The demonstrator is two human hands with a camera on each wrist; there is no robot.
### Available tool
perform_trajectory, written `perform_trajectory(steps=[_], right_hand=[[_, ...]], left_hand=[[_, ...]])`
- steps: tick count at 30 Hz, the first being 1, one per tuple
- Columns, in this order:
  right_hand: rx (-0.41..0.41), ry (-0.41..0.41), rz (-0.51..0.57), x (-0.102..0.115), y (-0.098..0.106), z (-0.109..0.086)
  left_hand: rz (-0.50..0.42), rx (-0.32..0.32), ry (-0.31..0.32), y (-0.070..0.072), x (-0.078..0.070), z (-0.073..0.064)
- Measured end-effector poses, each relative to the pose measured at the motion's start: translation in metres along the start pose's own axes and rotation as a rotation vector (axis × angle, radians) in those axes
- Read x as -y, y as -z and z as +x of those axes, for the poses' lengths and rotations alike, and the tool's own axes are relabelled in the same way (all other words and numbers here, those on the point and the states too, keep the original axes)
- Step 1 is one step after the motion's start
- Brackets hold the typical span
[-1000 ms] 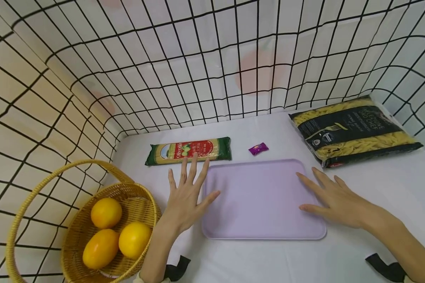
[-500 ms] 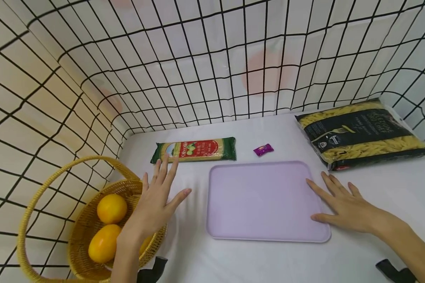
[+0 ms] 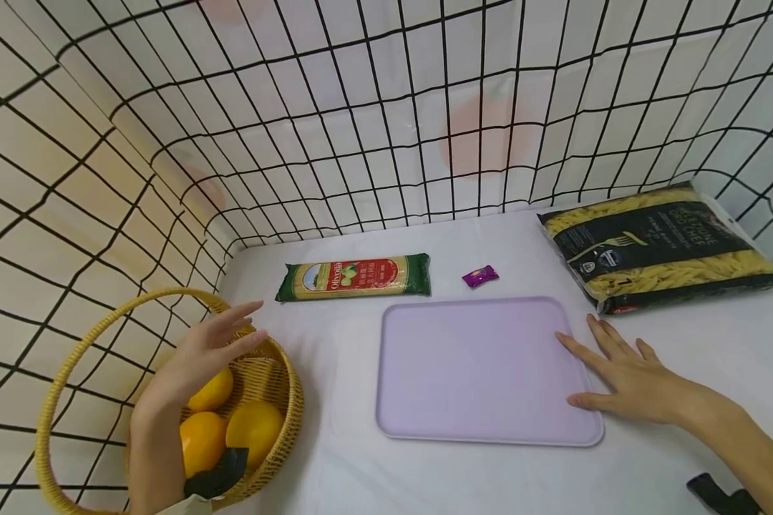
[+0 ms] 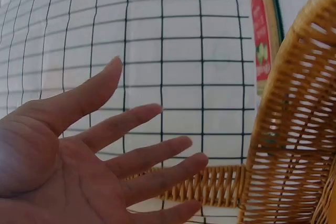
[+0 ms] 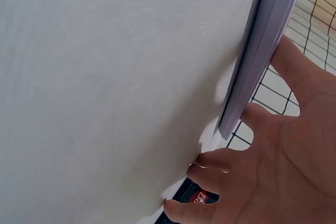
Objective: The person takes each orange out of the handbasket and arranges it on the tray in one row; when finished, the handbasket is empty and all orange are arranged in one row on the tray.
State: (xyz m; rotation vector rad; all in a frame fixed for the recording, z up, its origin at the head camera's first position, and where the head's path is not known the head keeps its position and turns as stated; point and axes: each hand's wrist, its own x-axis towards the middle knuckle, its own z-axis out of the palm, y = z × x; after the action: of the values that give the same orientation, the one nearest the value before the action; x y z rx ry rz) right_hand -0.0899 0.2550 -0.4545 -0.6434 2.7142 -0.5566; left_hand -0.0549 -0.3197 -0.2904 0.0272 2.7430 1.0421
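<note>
My left hand (image 3: 196,361) hovers over the yellow wicker basket (image 3: 295,408), its fingers holding nothing. In the left wrist view the fingers are spread, with the basket's woven side (image 4: 294,135) to their right. Several yellow-orange fruits, including a round one (image 3: 258,429), lie inside, partly hidden by my left hand and wrist. My right hand (image 3: 640,383) lies with spread fingers at the right edge of a lilac tray (image 3: 483,372). In the right wrist view its thumb and index finger are at the tray's rim (image 5: 257,56); whether they press on it I cannot tell.
Behind the tray lie a green-ended spaghetti pack (image 3: 354,277) and a small purple wrapped candy (image 3: 480,276). A black-and-yellow penne bag (image 3: 663,243) lies at the back right. Black wire grid (image 3: 393,143) encloses the white table. The basket's tall handle (image 3: 61,379) arches up at left.
My left hand has moved left from the tray's left side to above the basket, turning sideways. The right hand stays by the tray's right edge. The view has shifted slightly.
</note>
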Motion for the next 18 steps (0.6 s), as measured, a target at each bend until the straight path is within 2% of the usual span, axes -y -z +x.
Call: perform_trajectory(steps=[4, 9, 13, 16, 18], right_hand=[[0.003, -0.006, 0.006, -0.001, 0.0, -0.001], [0.005, -0.006, 0.015, 0.0, 0.0, -0.001], [0.007, -0.009, 0.028, 0.0, 0.0, -0.001], [0.008, -0.009, 0.021, 0.001, 0.0, -0.001], [0.01, -0.009, 0.018, 0.001, 0.0, 0.0]], left_hand=[[-0.055, 0.009, -0.003, 0.009, 0.015, -0.003], [-0.092, -0.021, 0.026, 0.015, 0.028, -0.004], [-0.058, -0.067, 0.147, 0.019, 0.037, -0.005], [-0.069, -0.093, 0.264, 0.024, 0.041, -0.007], [-0.097, -0.097, 0.31, 0.028, 0.043, -0.009]])
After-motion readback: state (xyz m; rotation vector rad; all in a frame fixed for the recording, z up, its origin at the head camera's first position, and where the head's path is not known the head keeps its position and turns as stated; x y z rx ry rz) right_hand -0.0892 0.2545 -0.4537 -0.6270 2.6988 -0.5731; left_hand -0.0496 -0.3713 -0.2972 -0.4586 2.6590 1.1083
